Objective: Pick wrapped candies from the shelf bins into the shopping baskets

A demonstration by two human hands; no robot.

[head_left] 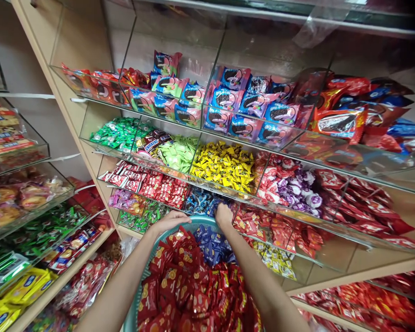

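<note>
My left hand [169, 220] grips the far rim of a teal plastic basket [197, 222] held against the shelf. The basket is heaped with red snack packets [190, 286] and a smaller pile of blue candy packets [212, 243] at its far end. My right hand [223, 215] reaches over the rim into a clear shelf bin of blue wrapped candies [202, 201], fingers curled among them; whether it holds any is hidden.
Clear acrylic bins on wooden shelves hold yellow candies [224, 166], green candies [178, 152], red KitKat packets [152, 182], Oreo packs [228, 108] and red-and-purple sweets [290, 186]. A second shelf unit [24, 198] with more snacks stands at the left.
</note>
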